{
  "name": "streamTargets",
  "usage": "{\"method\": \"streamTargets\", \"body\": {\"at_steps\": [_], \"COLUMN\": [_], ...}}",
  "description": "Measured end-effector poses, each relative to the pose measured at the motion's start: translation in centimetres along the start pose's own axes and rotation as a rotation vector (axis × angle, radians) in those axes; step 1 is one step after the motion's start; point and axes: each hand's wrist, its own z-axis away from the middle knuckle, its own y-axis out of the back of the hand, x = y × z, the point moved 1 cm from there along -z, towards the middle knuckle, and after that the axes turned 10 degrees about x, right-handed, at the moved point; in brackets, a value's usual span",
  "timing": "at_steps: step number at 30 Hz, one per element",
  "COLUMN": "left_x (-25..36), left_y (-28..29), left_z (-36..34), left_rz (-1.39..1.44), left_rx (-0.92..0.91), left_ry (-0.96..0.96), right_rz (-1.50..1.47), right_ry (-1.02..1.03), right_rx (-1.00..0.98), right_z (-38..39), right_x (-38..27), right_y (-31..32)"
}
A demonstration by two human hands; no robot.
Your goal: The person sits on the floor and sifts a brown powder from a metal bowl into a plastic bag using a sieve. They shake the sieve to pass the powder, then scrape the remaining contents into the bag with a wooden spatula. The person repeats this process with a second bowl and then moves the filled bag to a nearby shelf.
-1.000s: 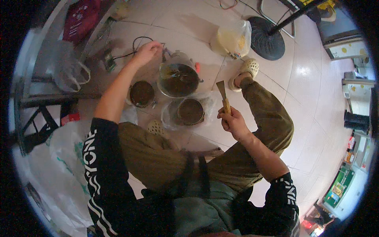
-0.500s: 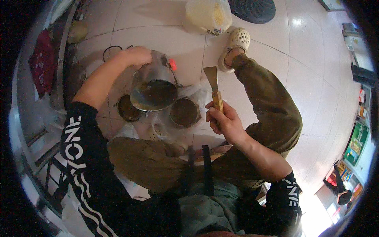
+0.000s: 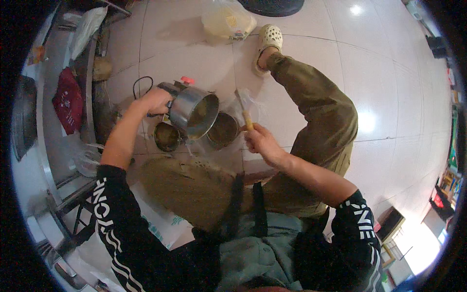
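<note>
My left hand [image 3: 156, 101] is closed on the side of a shiny metal canister [image 3: 181, 108] with a red knob [image 3: 187, 80]; its fingers are partly hidden. The canister is tilted, its open mouth facing right and toward me, with brownish residue inside. In my right hand [image 3: 265, 144] is a scraper [image 3: 248, 120], gripped by its yellowish wooden handle, its flat blade pointing away from me, right of the canister. Below the canister are two round containers, a smaller left one [image 3: 166, 137] and a larger right one [image 3: 224, 131], both dark brown inside.
Clear plastic film [image 3: 251, 104] lies right of the containers. Farther off stand a translucent bag with yellowish contents [image 3: 228, 22] and a black round base [image 3: 275, 6]. A dark red bag [image 3: 68, 102] hangs by the metal rack at left. My leg and pale clog [image 3: 270, 38] extend ahead.
The canister has turned so its mouth faces more to the right. My right hand has brought the scraper lower and closer to the canister. The view has shifted too.
</note>
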Motion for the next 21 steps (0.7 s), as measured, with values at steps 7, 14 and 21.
{"method": "streamTargets", "body": {"at_steps": [7,14,21], "left_x": [3.1,5.1,6.0], "left_y": [0.7,1.6,-2.0], "left_z": [3.2,1.4,-0.2], "left_rz": [-0.091,-0.264,-0.346], "left_rx": [0.061,0.003,-0.022], "left_ry": [0.134,0.176,0.213], "right_rz": [-0.581,-0.450,-0.581], "right_ry": [-0.210,0.284,0.057], "right_rx": [-0.277,-0.410,-0.385], "right_z": [5.6,-1.0,-3.1], "right_x": [-0.5,4.9,5.4], "right_y": [-10.2,-16.9,-16.0]}}
